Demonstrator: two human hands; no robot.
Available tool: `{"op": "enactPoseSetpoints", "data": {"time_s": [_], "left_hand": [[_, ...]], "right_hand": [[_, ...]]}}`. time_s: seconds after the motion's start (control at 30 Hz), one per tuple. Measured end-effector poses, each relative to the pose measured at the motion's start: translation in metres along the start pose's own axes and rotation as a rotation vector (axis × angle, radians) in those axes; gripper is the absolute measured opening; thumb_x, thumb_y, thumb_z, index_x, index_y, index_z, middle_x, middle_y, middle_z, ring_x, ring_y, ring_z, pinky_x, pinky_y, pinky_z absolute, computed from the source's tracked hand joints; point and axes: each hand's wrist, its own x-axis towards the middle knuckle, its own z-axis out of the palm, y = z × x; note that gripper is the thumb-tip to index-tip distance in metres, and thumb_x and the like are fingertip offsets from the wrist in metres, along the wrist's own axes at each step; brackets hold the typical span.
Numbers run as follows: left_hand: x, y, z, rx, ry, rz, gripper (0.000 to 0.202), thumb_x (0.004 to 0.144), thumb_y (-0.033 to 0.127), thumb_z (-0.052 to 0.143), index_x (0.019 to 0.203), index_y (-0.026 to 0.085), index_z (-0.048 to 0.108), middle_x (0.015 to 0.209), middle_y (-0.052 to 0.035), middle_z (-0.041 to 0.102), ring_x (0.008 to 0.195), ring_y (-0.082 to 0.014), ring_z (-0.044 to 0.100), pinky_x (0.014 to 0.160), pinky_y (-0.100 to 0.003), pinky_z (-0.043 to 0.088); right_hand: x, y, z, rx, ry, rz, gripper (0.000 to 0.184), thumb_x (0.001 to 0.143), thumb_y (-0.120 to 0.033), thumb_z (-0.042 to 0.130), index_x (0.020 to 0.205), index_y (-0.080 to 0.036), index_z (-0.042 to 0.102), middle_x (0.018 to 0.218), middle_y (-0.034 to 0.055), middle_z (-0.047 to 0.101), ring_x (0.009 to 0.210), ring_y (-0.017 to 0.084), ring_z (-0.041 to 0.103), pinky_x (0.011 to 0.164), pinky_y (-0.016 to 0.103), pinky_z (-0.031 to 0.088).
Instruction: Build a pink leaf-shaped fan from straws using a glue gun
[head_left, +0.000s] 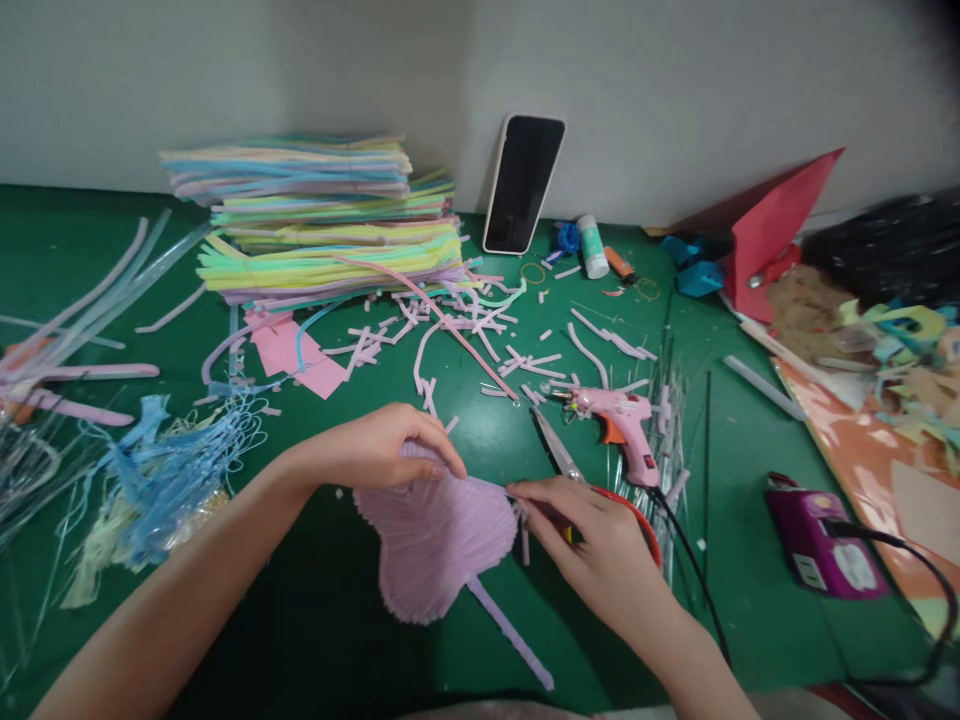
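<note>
A lobed lilac shape of pipe cleaners (442, 550), laid side by side, is tilted above the green table. From its lower edge a lilac-wrapped stick (514, 635) points down to the right. My left hand (390, 450) is closed over the top left of the shape, thumb in front. At the right edge, my right hand (577, 525) pinches with thumb and forefinger; any small piece between these fingertips is hidden. Scissors with red handles (559, 450) lie partly beneath my right hand. Just beyond them rests a pink glue gun (622, 425).
Bundled pastel pipe cleaners (330, 250) lie by the wall, beside a leaning phone (525, 185). Cut lilac bits (480, 315) litter the table (480, 440). Blue tassels (180, 450) are at left. A purple power adapter (825, 540) with a black cable sits at right.
</note>
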Motion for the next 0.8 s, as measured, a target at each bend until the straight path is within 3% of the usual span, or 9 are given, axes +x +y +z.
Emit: {"op": "enactPoseSetpoints", "data": {"time_s": [0.47,0.8], "left_hand": [[0.0,-0.002,-0.001,0.004,0.035,-0.025,0.019,0.087,0.022,0.057,0.096,0.024,0.074,0.1,-0.0014,0.071,0.092,-0.0162,0.064,0.083,-0.024,0.044],[-0.001,-0.001,-0.001,0.006,0.041,-0.031,0.021,0.087,0.02,0.056,0.096,0.024,0.074,0.1,-0.0012,0.07,0.092,-0.0157,0.063,0.084,-0.024,0.043]], "right_hand": [[0.0,-0.005,0.007,0.045,0.083,0.102,0.013,0.088,-0.016,0.057,0.093,-0.02,0.068,0.078,0.0008,0.071,0.065,0.013,0.066,0.061,0.023,0.052],[-0.004,-0.006,0.015,0.074,0.107,0.169,0.011,0.088,-0.023,0.058,0.092,-0.021,0.068,0.081,0.0006,0.073,0.067,0.013,0.067,0.061,0.022,0.054]]}}
